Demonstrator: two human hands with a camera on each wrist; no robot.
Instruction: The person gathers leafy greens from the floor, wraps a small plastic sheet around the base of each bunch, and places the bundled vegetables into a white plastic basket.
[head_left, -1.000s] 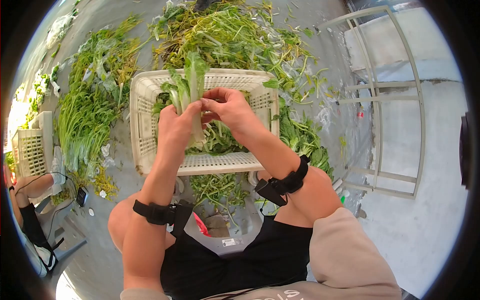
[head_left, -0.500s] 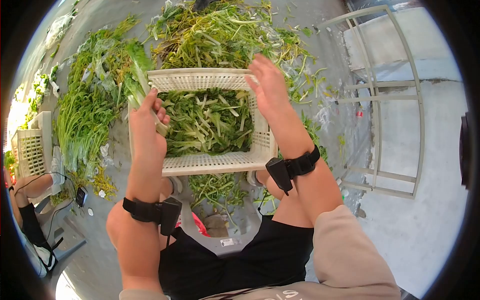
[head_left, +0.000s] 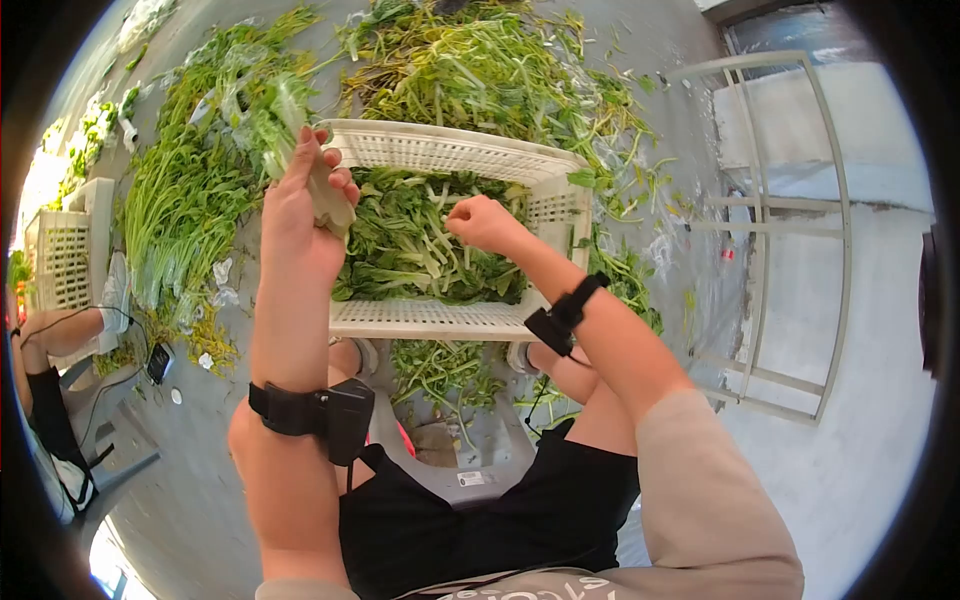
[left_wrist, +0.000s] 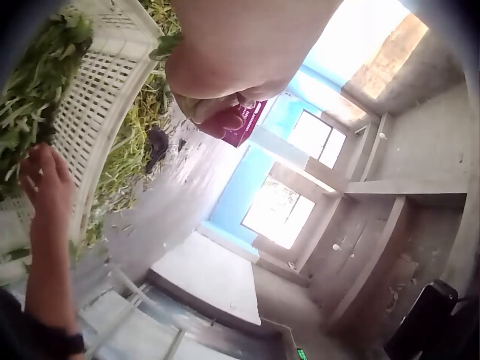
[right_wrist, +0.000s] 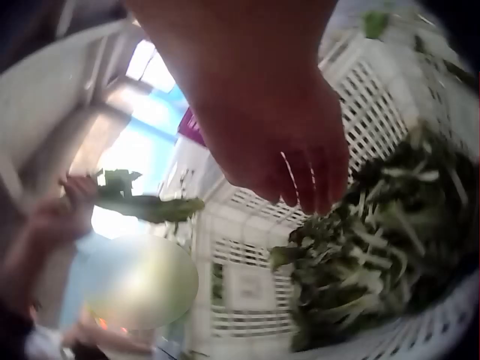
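Note:
My left hand (head_left: 303, 215) holds a leafy green vegetable (head_left: 331, 203) over the left end of a white plastic crate (head_left: 430, 320). Its pale, broad stalk end points toward me, and its frilly leaves reach out past the crate's far left corner. Inside the crate lies a layer of loose leaves and pale stalk pieces (head_left: 400, 260). Over these leaves hangs my right hand (head_left: 487, 225), fingers loosely curled. In the right wrist view, that hand's fingers (right_wrist: 306, 187) point down close above the leaves, with nothing visible between them.
Beyond the crate spreads a heap of yellowing green scraps (head_left: 470, 80). Long-stemmed greens (head_left: 190, 200) lie to the left on the floor. A metal frame (head_left: 840, 230) stands at right. Another crate (head_left: 65, 255) and a person's leg (head_left: 60, 330) appear far left.
Both hands were together on the vegetable over the crate. The left hand carried it left; the right let go, swung out open to the right, then came back over the crate.

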